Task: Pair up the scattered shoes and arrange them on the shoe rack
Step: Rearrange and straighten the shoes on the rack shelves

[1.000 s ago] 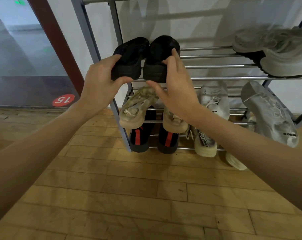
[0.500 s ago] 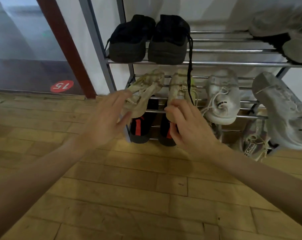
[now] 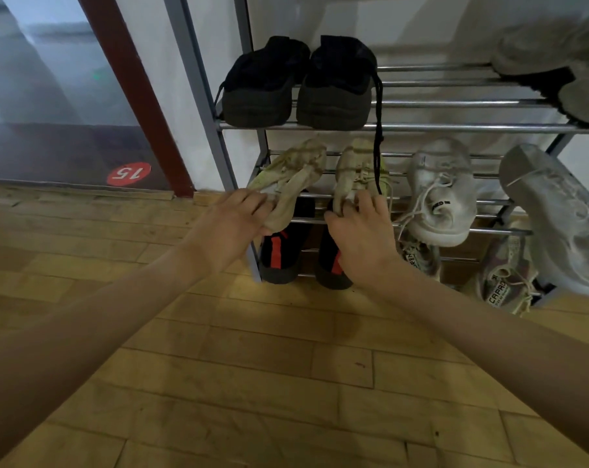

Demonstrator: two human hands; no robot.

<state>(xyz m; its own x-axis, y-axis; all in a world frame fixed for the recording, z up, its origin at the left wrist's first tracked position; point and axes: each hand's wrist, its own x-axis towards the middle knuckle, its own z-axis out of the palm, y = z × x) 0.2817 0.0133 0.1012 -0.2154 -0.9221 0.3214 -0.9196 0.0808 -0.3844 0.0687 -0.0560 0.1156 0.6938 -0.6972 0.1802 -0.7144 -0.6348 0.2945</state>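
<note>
A metal shoe rack [image 3: 455,127] stands against the wall. Two black shoes [image 3: 299,86] sit side by side on its upper shelf, one black lace hanging down. On the middle shelf lie two beige shoes. My left hand [image 3: 232,228] grips the heel of the left beige shoe [image 3: 293,173], which lies twisted on its side. My right hand [image 3: 360,238] grips the heel of the right beige shoe [image 3: 357,170]. Under them a black pair with red stripes [image 3: 286,251] stands on the bottom shelf.
A white sneaker [image 3: 441,194] and a tilted grey sneaker [image 3: 556,214] share the middle shelf. Pale shoes [image 3: 563,65] sit at the upper right. Patterned sneakers [image 3: 505,278] lie at the bottom right. Wooden floor [image 3: 252,383] lies in front, a glass door [image 3: 50,96] to the left.
Both hands let go of the black shoes on the upper shelf, dropped to the middle shelf and took hold of the heels of the two beige shoes.
</note>
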